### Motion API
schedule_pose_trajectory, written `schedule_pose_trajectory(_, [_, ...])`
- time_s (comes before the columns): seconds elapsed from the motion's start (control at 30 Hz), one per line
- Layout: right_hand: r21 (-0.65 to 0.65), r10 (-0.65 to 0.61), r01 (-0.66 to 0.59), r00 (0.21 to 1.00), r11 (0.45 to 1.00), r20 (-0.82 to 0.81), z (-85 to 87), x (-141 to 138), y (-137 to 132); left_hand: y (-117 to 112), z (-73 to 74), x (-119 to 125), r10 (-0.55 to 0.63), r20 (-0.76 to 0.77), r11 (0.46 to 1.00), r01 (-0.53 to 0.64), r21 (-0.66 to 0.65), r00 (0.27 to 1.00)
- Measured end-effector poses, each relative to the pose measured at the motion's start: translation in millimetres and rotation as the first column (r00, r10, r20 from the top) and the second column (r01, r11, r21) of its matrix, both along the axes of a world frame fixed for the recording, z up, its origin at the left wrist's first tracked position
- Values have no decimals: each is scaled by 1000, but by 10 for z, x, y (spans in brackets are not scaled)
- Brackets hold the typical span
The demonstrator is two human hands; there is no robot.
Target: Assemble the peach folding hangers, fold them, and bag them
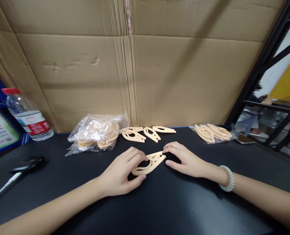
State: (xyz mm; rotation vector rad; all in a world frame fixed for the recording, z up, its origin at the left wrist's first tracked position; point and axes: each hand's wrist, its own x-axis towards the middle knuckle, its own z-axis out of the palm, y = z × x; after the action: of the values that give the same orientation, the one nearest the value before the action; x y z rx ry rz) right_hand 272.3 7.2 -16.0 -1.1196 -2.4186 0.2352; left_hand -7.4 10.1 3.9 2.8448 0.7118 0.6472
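Observation:
A cream plastic folding hanger piece (151, 162) lies on the black table (159, 209) in front of me. My left hand (121, 173) pinches its left end between thumb and fingers. My right hand (184, 160) rests at its right tip, fingers curled and touching it. A white bead bracelet (228, 178) is on my right wrist. Three more cream pieces (147, 133) lie loose just behind my hands.
A clear plastic bag (97, 132) of the same pieces sits back left, another pile on plastic (212, 133) back right. A water bottle (27, 114) stands far left, a black-and-white tool (17, 169) lies left. A cardboard wall (140, 65) backs the table; a phone (244, 139) lies at right.

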Motion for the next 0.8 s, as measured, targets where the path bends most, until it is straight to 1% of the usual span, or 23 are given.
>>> schedule_pose_trajectory(0.1, [-29,7,-7,1000,1000,-4,22,-58,-74,31,-20,11,97,-50,995,-98,-20,994])
schedule_pose_trajectory(0.17, [-40,2,-2,1000,999,-6,27,-80,-107,41,-30,12,109,-82,992,-114,-53,991])
schedule_pose_trajectory(0.23, [-53,9,-10,1000,999,-15,24,-86,-124,41,-38,8,73,-80,994,-79,-79,994])
schedule_pose_trajectory(0.3, [-70,23,-25,999,997,-29,19,-89,-131,32,-45,6,35,-43,996,-38,-75,998])
schedule_pose_trajectory(0.47, [-105,59,-70,993,992,-106,16,-130,-144,5,-71,19,-12,44,1000,12,-8,999])
schedule_pose_trajectory(0.63, [-118,96,-125,970,985,-222,24,-206,-186,-31,-94,56,-72,118,996,65,59,990])
schedule_pose_trajectory(0.73, [-134,90,-131,957,982,-274,27,-238,-212,-47,-109,83,-90,150,994,79,80,985])
schedule_pose_trajectory(0.8, [-141,79,-125,951,982,-297,28,-250,-217,-44,-121,94,-77,172,995,64,77,982])
